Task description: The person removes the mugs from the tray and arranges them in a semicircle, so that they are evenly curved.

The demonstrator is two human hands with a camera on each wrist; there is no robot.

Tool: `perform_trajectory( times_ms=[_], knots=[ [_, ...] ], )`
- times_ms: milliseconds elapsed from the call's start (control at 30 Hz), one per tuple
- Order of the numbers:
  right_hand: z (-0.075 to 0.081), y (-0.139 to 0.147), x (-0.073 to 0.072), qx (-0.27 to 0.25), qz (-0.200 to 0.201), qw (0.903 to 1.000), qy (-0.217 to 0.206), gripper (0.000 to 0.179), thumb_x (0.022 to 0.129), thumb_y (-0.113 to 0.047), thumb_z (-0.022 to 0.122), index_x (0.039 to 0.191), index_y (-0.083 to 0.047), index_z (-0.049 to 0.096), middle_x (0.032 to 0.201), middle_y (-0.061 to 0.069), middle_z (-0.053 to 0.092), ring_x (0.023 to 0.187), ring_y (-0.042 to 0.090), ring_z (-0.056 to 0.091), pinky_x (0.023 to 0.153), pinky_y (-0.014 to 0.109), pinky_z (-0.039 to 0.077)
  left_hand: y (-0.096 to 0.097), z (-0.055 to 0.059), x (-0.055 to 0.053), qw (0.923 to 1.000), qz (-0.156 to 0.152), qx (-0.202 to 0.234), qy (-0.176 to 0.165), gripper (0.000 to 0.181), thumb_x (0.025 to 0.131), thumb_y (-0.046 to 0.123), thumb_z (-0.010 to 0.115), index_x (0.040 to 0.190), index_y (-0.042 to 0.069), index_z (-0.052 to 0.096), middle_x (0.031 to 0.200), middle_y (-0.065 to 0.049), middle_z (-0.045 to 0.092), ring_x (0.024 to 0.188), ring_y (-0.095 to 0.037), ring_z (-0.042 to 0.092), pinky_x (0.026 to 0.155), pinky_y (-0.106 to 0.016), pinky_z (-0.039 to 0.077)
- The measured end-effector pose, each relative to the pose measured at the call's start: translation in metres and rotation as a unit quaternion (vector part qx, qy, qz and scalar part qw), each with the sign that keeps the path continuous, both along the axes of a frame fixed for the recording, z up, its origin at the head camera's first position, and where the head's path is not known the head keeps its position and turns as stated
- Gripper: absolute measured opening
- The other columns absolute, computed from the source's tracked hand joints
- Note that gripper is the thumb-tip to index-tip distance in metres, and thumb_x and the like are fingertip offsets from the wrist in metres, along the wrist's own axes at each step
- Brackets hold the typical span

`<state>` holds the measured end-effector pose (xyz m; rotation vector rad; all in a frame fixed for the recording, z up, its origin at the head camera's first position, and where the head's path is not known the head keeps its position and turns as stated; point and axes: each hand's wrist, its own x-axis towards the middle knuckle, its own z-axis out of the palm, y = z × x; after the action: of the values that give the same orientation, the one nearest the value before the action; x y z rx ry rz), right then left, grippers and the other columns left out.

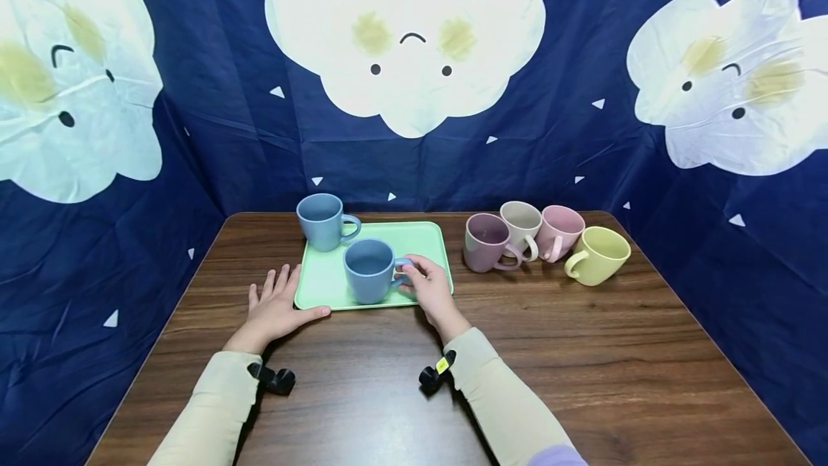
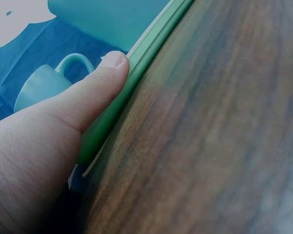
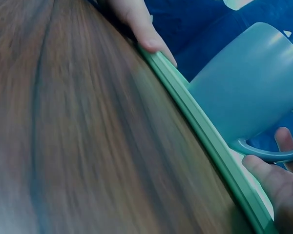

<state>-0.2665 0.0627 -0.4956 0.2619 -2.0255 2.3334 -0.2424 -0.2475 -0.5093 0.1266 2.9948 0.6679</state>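
A light green tray (image 1: 417, 243) lies on the table with a blue mug (image 1: 369, 275) upright near its front edge. My right hand (image 1: 430, 290) holds that mug by its handle, thumb and fingers about it; the right wrist view shows the fingers at the handle (image 3: 268, 155). My left hand (image 1: 274, 311) rests spread at the tray's front left corner, fingers straight. Its thumb (image 2: 105, 80) lies against the tray's rim in the left wrist view. A second blue mug (image 1: 320, 221) stands at the tray's back left corner, handle to the right.
To the right of the tray stand a purple mug (image 1: 486, 243), a grey-beige mug (image 1: 520, 221), a pink mug (image 1: 561, 229) and a yellow mug (image 1: 601, 257), close together. The wooden table (image 1: 569, 351) ends at a dark blue cloth (image 1: 446, 171) with clouds.
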Motion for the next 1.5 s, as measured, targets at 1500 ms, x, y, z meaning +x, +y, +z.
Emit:
perform_trajectory(
  times_ms=[1500],
  knots=[
    [0.005,0.127,0.015,-0.036,-0.061,0.9972,0.025,0.019,0.103,-0.003,0.054,0.115,0.010,0.062,0.092,0.007,0.071,0.078,0.017,0.072,0.074,0.035,0.061,0.002,0.001,0.002,0.9999,-0.007,0.013,-0.002,0.128,0.078,0.083,0.060,0.162,0.004,0.006,0.164,-0.032,0.003,0.150,-0.053,-0.008,0.108,-0.076,-0.013]
  ],
)
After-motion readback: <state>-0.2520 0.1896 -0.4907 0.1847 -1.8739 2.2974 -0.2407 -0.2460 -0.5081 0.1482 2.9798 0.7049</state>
